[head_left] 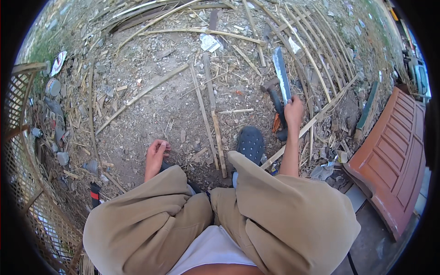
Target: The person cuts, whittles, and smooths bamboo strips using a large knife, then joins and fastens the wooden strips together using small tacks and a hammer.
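Note:
My right hand (294, 112) is closed round the grip of a machete (282, 73), its broad, worn blade pointing away from me. Just left of the blade lies a dark hammer-like tool (276, 101) with a brownish head, close beside my right hand. My left hand (157, 153) hangs by my left shin, fingers loosely bent and apart, with no object visible in it. Between my feet and the bare soil, two thin wooden strips (218, 142) lie nearly side by side. A dark clog (250, 144) with holes covers my right foot; my left foot is mostly hidden.
Long split strips (316, 50) lie fanned out at the far right, and a long pale strip (321, 114) slants past my right arm. A reddish-brown panel (389, 160) leans at the right. Lattice (23, 160) stands at the left. Litter, a can (53, 87) and stones (63, 158) dot the ground.

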{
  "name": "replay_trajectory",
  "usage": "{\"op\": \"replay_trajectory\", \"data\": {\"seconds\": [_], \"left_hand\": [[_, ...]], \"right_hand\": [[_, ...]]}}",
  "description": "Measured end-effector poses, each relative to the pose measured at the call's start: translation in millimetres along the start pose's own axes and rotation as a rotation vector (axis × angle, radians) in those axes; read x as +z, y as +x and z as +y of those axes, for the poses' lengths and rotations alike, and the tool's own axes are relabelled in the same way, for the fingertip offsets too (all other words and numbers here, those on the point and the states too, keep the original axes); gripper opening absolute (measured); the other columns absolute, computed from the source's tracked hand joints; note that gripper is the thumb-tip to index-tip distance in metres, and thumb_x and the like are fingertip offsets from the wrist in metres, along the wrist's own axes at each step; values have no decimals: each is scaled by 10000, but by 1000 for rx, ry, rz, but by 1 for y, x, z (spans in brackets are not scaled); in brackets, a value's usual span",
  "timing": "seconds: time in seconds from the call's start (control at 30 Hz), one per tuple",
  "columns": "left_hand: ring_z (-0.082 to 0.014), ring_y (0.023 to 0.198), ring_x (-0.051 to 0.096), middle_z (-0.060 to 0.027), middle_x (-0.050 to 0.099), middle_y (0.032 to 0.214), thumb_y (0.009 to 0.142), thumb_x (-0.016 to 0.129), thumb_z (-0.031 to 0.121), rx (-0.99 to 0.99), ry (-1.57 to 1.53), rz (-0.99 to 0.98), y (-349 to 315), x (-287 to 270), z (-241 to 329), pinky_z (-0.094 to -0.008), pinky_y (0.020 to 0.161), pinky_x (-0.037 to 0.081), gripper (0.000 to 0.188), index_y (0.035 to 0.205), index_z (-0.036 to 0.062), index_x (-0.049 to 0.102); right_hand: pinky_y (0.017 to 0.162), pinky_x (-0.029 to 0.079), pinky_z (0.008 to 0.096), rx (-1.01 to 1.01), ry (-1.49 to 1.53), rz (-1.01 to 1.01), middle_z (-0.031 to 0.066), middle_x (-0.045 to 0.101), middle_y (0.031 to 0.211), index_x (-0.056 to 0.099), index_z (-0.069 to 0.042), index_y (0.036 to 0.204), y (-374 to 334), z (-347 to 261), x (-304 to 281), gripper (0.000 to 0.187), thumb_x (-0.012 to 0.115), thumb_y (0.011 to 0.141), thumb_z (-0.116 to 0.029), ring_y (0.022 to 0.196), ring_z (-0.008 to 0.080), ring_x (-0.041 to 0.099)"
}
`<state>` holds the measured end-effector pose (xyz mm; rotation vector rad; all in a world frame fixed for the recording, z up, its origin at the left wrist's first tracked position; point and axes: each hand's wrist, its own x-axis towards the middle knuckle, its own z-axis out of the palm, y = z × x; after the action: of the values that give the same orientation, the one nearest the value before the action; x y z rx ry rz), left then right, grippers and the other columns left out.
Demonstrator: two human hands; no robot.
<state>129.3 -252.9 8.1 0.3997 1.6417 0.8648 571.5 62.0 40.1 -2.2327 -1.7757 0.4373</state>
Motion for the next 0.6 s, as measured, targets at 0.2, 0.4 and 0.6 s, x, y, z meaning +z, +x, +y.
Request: {"op": "replay_trajectory", "data": {"seconds": [0.2,0.4,0.6], "left_hand": [[-136,963,700,-55,744,1060,1123,584,254,-13,123,-66,15,2,0,-307,814,573,221,1130,53,675],[-135,949,705,-59,739,1061,1128,584,269,-34,110,-95,23,-6,7,-297,797,573,236,1142,48,665],[-137,931,707,-64,732,1051,1131,576,276,-22,157,-112,25,-8,4,-302,788,575,232,1148,60,660]], "right_hand": [[943,518,568,36,9,-82,323,730,1111,710,9,1202,16,10,-23,286,590,944,-20,1097,503,695],[945,560,517,25,-169,-148,283,749,1124,736,-22,1184,58,34,-47,282,644,922,-69,1091,455,723],[977,580,499,-226,-308,-331,232,735,1198,708,-26,1163,59,-18,-57,363,810,923,-278,1125,431,708]]}}
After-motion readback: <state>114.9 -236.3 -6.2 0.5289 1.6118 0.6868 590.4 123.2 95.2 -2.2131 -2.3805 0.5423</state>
